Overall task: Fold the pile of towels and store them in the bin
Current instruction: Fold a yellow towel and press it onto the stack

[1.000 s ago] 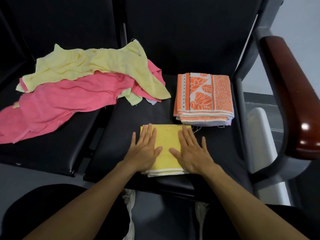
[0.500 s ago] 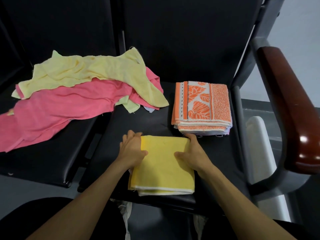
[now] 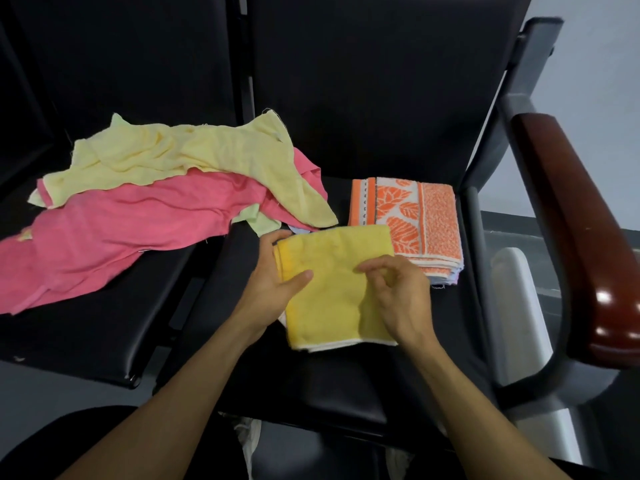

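Note:
A folded yellow towel (image 3: 332, 282) is lifted off the black seat (image 3: 311, 386) and tilted, its far edge raised. My left hand (image 3: 273, 275) grips its left edge, thumb on top. My right hand (image 3: 394, 292) holds its right side with the fingers curled over it. Behind it to the right lies a stack of folded towels (image 3: 415, 223) with an orange leaf-patterned one on top. To the left is a loose pile: a pale yellow towel (image 3: 180, 157) on top of a pink towel (image 3: 114, 233). No bin is in view.
The seats are black padded chairs in a row. A dark red wooden armrest (image 3: 581, 230) on a grey metal frame stands at the right. A grey floor shows beyond it. My knees are at the bottom edge.
Both hands went from pressing flat on the yellow towel to gripping its sides, and the towel is now raised off the seat, tilted toward the orange stack.

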Available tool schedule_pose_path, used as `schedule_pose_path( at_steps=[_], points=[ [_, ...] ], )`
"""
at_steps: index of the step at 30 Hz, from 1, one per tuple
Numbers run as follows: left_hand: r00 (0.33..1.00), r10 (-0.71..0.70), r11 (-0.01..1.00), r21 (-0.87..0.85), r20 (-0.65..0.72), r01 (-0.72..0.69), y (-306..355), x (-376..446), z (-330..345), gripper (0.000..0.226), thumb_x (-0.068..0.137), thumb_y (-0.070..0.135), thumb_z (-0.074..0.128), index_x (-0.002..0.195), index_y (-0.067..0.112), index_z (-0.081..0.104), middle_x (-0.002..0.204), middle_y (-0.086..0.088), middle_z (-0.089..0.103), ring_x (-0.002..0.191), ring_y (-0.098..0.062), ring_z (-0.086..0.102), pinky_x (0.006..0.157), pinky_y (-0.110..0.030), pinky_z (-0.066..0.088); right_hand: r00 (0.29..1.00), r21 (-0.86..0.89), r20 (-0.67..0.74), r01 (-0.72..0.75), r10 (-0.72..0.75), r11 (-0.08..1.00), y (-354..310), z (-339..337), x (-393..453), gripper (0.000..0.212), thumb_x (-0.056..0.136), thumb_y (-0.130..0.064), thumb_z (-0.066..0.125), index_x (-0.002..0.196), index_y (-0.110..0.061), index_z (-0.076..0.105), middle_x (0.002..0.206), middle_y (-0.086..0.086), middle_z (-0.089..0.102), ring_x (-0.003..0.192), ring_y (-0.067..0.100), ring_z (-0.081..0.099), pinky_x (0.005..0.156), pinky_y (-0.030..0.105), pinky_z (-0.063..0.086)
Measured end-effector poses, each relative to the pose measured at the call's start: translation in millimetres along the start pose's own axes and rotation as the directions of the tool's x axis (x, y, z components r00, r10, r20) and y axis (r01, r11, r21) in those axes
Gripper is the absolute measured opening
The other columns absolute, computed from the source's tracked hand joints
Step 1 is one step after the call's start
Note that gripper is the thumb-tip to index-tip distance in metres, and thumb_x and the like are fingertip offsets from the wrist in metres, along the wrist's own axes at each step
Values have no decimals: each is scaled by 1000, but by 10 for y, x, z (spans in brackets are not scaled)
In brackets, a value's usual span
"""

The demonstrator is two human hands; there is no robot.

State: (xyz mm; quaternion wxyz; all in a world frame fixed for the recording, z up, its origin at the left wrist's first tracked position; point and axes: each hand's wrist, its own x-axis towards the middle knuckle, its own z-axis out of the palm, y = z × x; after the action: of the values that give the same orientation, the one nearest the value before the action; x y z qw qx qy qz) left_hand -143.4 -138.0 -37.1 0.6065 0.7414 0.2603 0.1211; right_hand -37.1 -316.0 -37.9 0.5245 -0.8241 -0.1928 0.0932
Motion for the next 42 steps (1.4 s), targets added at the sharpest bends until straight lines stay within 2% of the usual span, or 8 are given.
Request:
schedule_pose_path(
  at_steps=[7,11,16,21,26,32,37,42],
  points=[
    [972,173,983,26,162,-179,483,282,286,62,93,14,71,131,50,38,129,14,52,111,-2,60,90,-31,56,982,110,-186,3,18,994,-219,-391,514,21,95,-5,63,98,-18,79,93,-30,63,87,-27,54,77,-2,41],
    [955,228,965,85,191,-248,570,601,516,76,89,12,73,139,51,31,143,14,37,132,-6,42,104,-34,45,969,105,-243,-7,33,994,-151,-598,833,22,96,-10,63,99,-26,77,92,-25,64,95,-4,63,77,7,45],
    [978,11,996,88,206,-30,377,788,694,56,95,23,68,139,45,40,141,8,45,126,-10,49,106,-33,46,981,-83,-183,-84,67,993,106,-704,950,39,93,-11,67,130,-23,65,146,8,50,137,21,47,112,41,41],
    [990,89,923,365,113,-125,402,834,805,50,99,23,63,146,27,45,136,8,40,123,-8,44,102,-25,39,992,-406,-120,-85,39,910,189,-702,876,44,95,-10,60,138,-19,59,143,14,46,133,31,41,112,43,37],
    [962,264,912,307,74,-273,508,807,895,62,98,17,65,153,26,38,138,12,38,123,5,37,100,1,27,972,-230,-235,-63,8,971,94,-716,881,57,87,16,45,137,-8,59,140,6,50,127,18,47,104,24,41],
    [961,37,881,445,273,-161,407,780,887,73,99,43,59,160,34,20,157,5,24,147,-16,21,120,-40,27,971,-459,-227,-39,-75,888,105,-685,847,49,91,-2,57,138,-14,56,150,9,36,137,25,28,112,36,27],
    [990,104,919,372,96,-133,425,787,799,57,96,32,67,147,38,41,160,3,17,148,-21,21,116,-41,31,957,-594,-142,122,-253,795,-43,-634,735,28,96,-25,61,123,-22,66,141,6,43,131,24,32,104,40,29],
    [976,-5,851,513,218,-110,340,740,770,65,93,48,65,146,53,27,141,-1,36,128,-29,47,104,-44,45,974,-662,164,226,-155,715,-32,-557,612,58,87,-34,74,138,-27,47,132,6,34,113,22,44,86,37,51]
  ],
)
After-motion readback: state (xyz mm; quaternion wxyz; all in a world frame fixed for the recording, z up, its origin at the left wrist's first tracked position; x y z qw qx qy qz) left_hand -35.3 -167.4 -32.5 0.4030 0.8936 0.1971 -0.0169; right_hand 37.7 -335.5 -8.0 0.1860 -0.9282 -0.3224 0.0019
